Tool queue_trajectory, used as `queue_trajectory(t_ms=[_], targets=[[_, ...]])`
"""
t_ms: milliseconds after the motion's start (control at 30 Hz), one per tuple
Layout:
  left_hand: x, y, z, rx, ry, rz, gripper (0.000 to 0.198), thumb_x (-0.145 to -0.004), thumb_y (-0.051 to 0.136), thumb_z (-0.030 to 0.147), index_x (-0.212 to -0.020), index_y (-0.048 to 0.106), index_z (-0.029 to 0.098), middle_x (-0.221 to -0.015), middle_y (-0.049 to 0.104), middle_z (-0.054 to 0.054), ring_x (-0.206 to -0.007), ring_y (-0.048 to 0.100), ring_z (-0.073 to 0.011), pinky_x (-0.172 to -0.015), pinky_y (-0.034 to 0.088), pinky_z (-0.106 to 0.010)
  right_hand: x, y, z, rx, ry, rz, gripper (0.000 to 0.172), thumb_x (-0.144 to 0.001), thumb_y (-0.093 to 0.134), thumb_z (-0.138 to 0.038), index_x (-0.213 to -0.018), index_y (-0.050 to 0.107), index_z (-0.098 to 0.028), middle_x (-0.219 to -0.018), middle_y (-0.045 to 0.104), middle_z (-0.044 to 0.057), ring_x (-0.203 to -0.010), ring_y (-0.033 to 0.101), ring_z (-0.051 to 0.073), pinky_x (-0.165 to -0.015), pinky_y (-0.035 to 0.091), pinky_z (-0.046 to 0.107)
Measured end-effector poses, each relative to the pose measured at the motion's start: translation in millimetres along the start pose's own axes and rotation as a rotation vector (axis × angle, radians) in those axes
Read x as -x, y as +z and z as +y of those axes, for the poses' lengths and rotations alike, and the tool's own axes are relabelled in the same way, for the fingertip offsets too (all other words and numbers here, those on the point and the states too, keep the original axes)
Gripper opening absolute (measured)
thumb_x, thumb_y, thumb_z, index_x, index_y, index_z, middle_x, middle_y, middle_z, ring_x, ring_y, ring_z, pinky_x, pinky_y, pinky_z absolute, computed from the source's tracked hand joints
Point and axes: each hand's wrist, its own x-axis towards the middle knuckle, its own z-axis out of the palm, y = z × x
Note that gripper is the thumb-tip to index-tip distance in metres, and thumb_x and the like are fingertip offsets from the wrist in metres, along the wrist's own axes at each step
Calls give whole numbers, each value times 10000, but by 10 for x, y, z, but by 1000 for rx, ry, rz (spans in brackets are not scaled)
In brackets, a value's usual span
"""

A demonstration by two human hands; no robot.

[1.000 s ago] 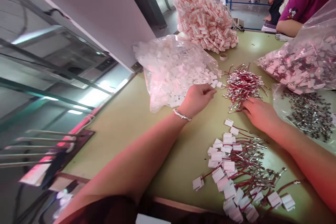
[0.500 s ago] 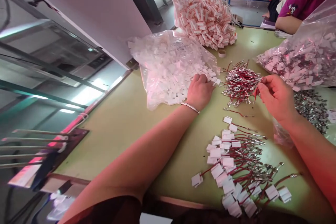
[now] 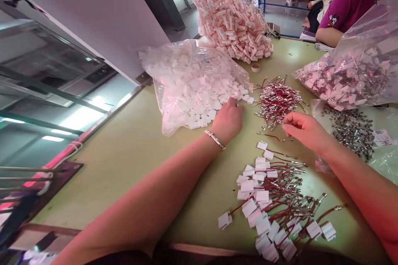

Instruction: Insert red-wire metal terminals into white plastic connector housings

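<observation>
My left hand is closed, its fingers curled under at the front edge of a clear bag of white plastic connector housings; what the fingertips hold is hidden. Over the near right side of a pile of short red wires with metal terminals, my right hand is pinched. A red wire showed in that pinch a moment ago; little of it can be made out now. One loose red wire lies just below the pile. Nearer me are several white housings with red wires attached.
A large bag of orange-and-white connectors stands at the back beside a tape roll. To the right are a bag of white parts and a bag of metal terminals. Across the table sits a person in a purple sleeve.
My left hand has drawn back slightly from the loose housings at the bag's mouth. My right hand has moved left and nearer me, to the pile's near edge. The view has shifted a little.
</observation>
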Motion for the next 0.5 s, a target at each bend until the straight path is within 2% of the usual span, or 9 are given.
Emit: queue_trajectory(t_ms=[133, 233, 300, 367, 500], targets=[[13, -39, -67, 144, -31, 60, 307, -821, 426, 110, -970, 693, 131, -1009, 623, -141, -869, 609, -250, -762, 488, -360, -4, 20, -2, 81, 17, 45, 78, -772, 571, -268, -757, 592, -195, -653, 583, -15, -575, 487, 109, -545, 385, 273], [54, -116, -39, 554, -128, 94, 189, -790, 555, 192, -904, 701, 152, -838, 671, -74, -756, 614, -196, -715, 499, -322, 1, 35, -28, 107, 9, 92, 101, -772, 587, -286, -736, 593, -192, -640, 570, -20, -551, 464, 103, -519, 363, 266], [107, -180, 55, 947, -215, 15, 201, -779, 621, 268, -921, 701, 150, -701, 650, -33, -588, 569, -135, -584, 480, -274, 6, 51, -42, 112, -3, 87, 119, -790, 572, -294, -731, 586, -191, -631, 561, -23, -543, 452, 102, -513, 355, 264], [170, -237, 186, 1285, -272, -116, 243, -790, 637, 290, -969, 700, 139, -598, 605, -1, -490, 509, -90, -498, 436, -232, 15, 75, -50, 139, -30, 58, 141, -818, 541, -295, -727, 574, -194, -616, 547, -28, -543, 441, 103, -517, 352, 265], [262, -298, 389, 1626, -371, -323, 148, -803, 652, 191, -912, 716, 113, -555, 592, 9, -495, 516, -58, -521, 446, -194, 45, 139, -47, 214, -74, 20, 173, -852, 500, -299, -725, 557, -196, -607, 523, -33, -562, 436, 109, -539, 351, 267]])
